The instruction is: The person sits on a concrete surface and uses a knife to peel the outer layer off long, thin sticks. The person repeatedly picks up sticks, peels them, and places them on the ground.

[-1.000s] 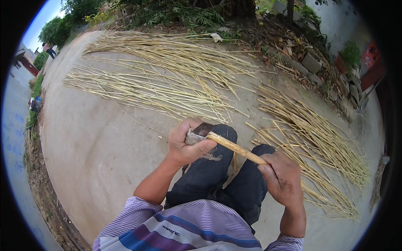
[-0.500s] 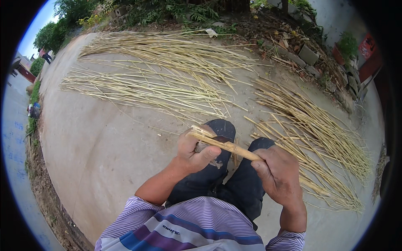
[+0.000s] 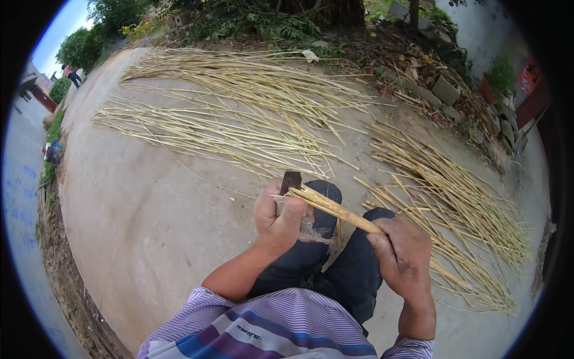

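Note:
My left hand (image 3: 276,216) is closed round a knife whose short dark blade (image 3: 291,180) stands up above the fingers. Pale, ragged wrapping hangs about its grip, which is mostly hidden in the palm. A light-brown stalk (image 3: 338,210) slants across in front of my knees, its far end split and frayed beside the blade. My left thumb lies along that split end. My right hand (image 3: 403,250) grips the stalk farther down, with the thumb on top, and the stalk runs on behind the hand to the lower right.
Long peeled yellowish strips (image 3: 221,128) lie spread on the concrete ground (image 3: 137,221) ahead. Browner stalks (image 3: 448,185) lie in a bundle to my right. Bricks (image 3: 445,91) and dry litter edge the ground at the far right. A person (image 3: 72,76) stands far off at left.
The blade was lying in the split of the stalk, nearer its middle; now it stands upright at the frayed end. My right hand keeps its hold on the stalk.

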`<action>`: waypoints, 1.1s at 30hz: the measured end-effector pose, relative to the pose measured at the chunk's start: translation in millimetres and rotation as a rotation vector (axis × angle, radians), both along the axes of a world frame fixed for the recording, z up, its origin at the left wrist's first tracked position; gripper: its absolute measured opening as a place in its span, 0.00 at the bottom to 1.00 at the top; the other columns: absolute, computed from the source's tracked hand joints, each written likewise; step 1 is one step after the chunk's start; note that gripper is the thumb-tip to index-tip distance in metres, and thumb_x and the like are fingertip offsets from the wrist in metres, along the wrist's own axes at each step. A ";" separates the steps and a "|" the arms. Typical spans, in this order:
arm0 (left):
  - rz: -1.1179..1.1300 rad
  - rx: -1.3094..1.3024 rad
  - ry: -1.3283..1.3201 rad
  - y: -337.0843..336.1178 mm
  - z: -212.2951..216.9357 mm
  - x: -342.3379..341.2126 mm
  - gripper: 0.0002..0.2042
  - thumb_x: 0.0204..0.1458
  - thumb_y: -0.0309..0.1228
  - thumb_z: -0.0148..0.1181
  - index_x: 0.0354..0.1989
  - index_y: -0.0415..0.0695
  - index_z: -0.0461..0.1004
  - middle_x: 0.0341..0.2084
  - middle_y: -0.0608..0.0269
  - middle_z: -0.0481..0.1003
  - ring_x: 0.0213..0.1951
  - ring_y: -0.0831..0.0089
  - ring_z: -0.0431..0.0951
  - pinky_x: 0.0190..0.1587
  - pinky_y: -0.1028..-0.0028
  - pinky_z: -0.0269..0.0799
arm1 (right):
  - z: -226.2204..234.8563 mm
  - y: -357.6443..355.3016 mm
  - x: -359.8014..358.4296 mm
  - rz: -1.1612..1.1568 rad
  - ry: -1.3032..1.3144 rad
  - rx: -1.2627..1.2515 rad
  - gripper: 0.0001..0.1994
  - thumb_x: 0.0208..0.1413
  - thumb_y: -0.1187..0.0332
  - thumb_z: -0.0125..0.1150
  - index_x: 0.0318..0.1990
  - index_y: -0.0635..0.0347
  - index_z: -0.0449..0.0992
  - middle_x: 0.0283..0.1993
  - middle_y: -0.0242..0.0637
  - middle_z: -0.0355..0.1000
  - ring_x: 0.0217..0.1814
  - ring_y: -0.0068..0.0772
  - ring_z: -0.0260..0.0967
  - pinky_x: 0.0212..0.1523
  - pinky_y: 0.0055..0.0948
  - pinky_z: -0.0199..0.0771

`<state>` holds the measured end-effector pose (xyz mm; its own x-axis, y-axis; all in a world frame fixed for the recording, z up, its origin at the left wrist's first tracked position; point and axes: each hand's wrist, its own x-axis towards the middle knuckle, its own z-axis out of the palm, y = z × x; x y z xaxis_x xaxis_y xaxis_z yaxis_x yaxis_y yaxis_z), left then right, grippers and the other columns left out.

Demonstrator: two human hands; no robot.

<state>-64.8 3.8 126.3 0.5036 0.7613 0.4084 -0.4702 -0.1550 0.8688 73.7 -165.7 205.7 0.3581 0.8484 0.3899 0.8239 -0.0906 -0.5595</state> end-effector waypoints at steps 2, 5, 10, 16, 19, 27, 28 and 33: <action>0.019 0.349 0.207 2.0 -8.0 -6.0 0.21 0.59 0.48 0.58 0.38 0.38 0.67 0.24 0.58 0.74 0.22 0.75 0.74 0.25 0.77 0.71 | -5.5 2.6 -4.1 0.015 -0.001 0.030 0.10 0.50 0.68 0.68 0.37 0.63 0.77 0.25 0.40 0.69 0.23 0.41 0.66 0.22 0.34 0.64; -0.029 0.296 0.265 -3.0 -3.7 -8.9 0.21 0.56 0.46 0.62 0.36 0.37 0.70 0.26 0.58 0.75 0.22 0.75 0.74 0.25 0.77 0.71 | -8.1 8.7 -10.4 0.014 -0.012 0.060 0.11 0.49 0.67 0.69 0.37 0.63 0.77 0.24 0.40 0.70 0.22 0.41 0.66 0.22 0.35 0.64; 0.031 0.183 0.121 -5.9 -14.1 -9.5 0.23 0.54 0.50 0.63 0.34 0.38 0.69 0.24 0.59 0.73 0.22 0.76 0.74 0.24 0.77 0.70 | -7.9 15.4 -14.3 0.035 -0.051 0.121 0.11 0.49 0.67 0.70 0.36 0.63 0.78 0.25 0.41 0.70 0.23 0.42 0.67 0.23 0.35 0.65; 0.031 0.013 0.036 -14.0 -7.4 -3.4 0.26 0.56 0.54 0.58 0.32 0.38 0.68 0.22 0.58 0.72 0.21 0.76 0.73 0.23 0.78 0.69 | 2.7 16.9 -16.4 0.052 0.054 0.015 0.10 0.50 0.68 0.69 0.35 0.63 0.77 0.26 0.42 0.71 0.25 0.43 0.68 0.25 0.34 0.67; 0.046 -0.017 -0.054 -16.4 -2.6 3.8 0.25 0.58 0.53 0.55 0.32 0.38 0.67 0.22 0.56 0.72 0.21 0.75 0.73 0.23 0.77 0.69 | 4.3 18.6 -15.9 0.058 0.113 0.025 0.09 0.50 0.69 0.68 0.35 0.64 0.77 0.26 0.42 0.71 0.25 0.43 0.68 0.25 0.34 0.67; 0.036 -0.119 -0.129 -2.7 -8.9 7.1 0.23 0.63 0.50 0.48 0.36 0.38 0.64 0.25 0.53 0.73 0.22 0.74 0.74 0.24 0.76 0.71 | -2.4 22.6 -13.0 0.018 0.082 0.044 0.09 0.49 0.71 0.68 0.35 0.65 0.78 0.27 0.42 0.72 0.24 0.43 0.68 0.25 0.34 0.66; 0.046 -0.111 -0.119 -1.7 -10.0 6.9 0.22 0.64 0.50 0.47 0.36 0.38 0.64 0.25 0.53 0.73 0.22 0.74 0.74 0.24 0.76 0.71 | -3.5 23.2 -13.3 0.010 0.078 0.043 0.09 0.48 0.71 0.68 0.35 0.65 0.78 0.26 0.42 0.72 0.24 0.43 0.68 0.25 0.34 0.66; 0.082 -0.180 -0.089 -3.6 -8.0 1.4 0.22 0.64 0.50 0.48 0.38 0.38 0.65 0.25 0.54 0.74 0.23 0.73 0.76 0.25 0.76 0.73 | -6.3 27.8 -15.1 -0.014 0.030 0.078 0.09 0.48 0.70 0.69 0.35 0.64 0.78 0.26 0.42 0.71 0.24 0.41 0.68 0.24 0.34 0.66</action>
<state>-63.4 0.2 118.3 0.4048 0.8631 0.3019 -0.5385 -0.0418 0.8416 58.6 -137.9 199.4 0.3823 0.8107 0.4435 0.8057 -0.0574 -0.5896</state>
